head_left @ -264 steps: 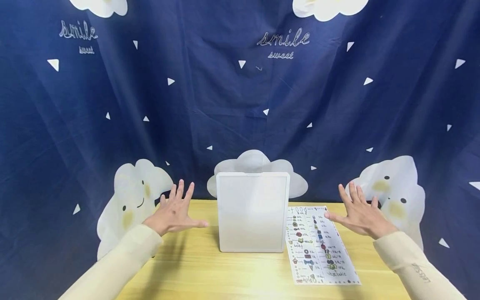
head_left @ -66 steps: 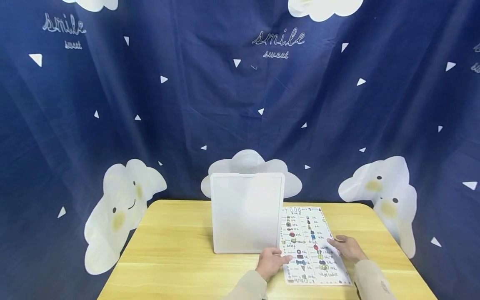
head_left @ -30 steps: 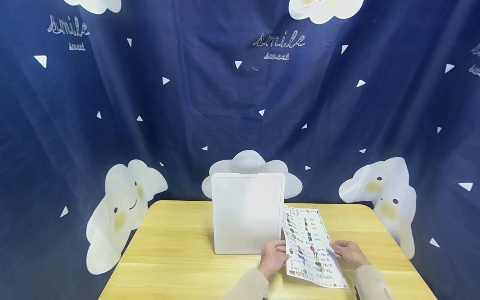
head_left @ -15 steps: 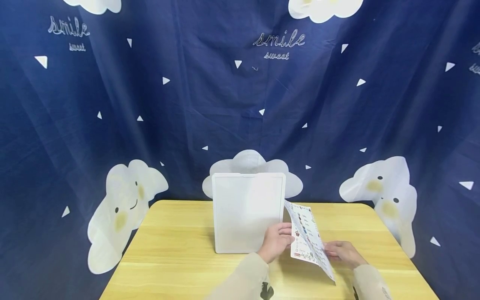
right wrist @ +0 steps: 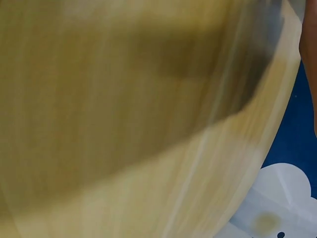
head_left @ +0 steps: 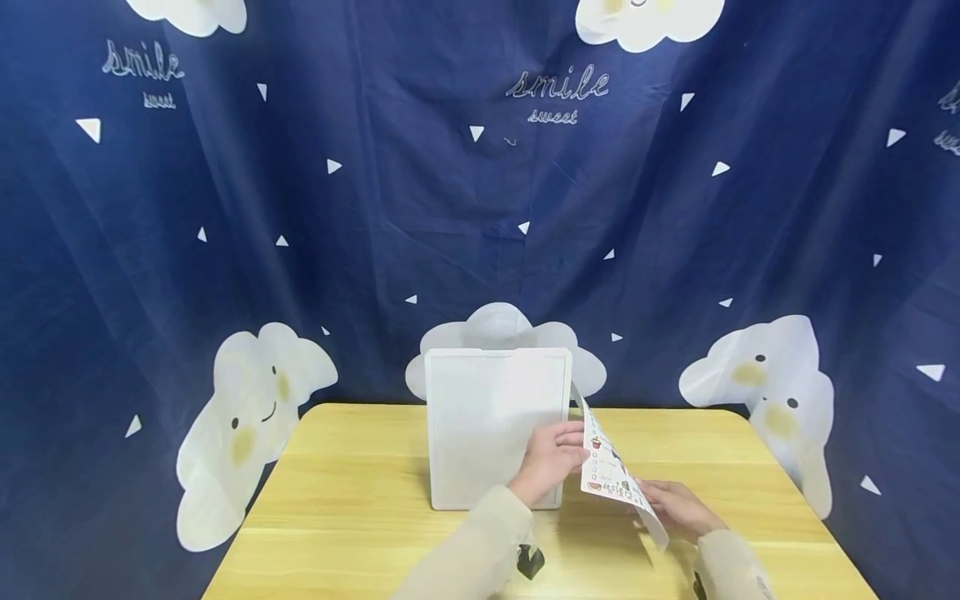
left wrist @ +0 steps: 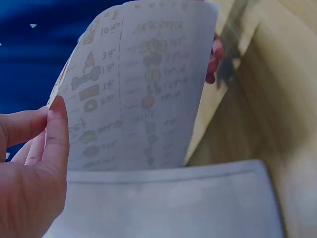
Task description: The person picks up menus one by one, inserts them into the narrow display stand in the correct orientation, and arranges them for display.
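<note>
A printed sheet (head_left: 609, 472) with small coloured pictures and price lines is lifted off the wooden table (head_left: 360, 508) and stands tilted on edge. My left hand (head_left: 564, 454) pinches its left edge, with the thumb (left wrist: 55, 130) on the printed face of the sheet (left wrist: 143, 84). My right hand (head_left: 667, 506) holds the sheet's lower right edge, its fingertips (left wrist: 215, 55) showing from behind the paper. A white board (head_left: 491, 421) stands upright just left of the sheet, close behind my left hand. The right wrist view shows only blurred table (right wrist: 124, 124).
A dark blue curtain (head_left: 480, 208) with white clouds and triangles hangs close behind the table. The table's far edge runs just behind the board, its right edge (head_left: 795, 492) near my right hand. A small black object (head_left: 529, 561) sits at my left sleeve.
The sheet lay flat on the table, then both hands took its edges and raised it. Over the last half second it has tipped further upright and moved toward the white board.
</note>
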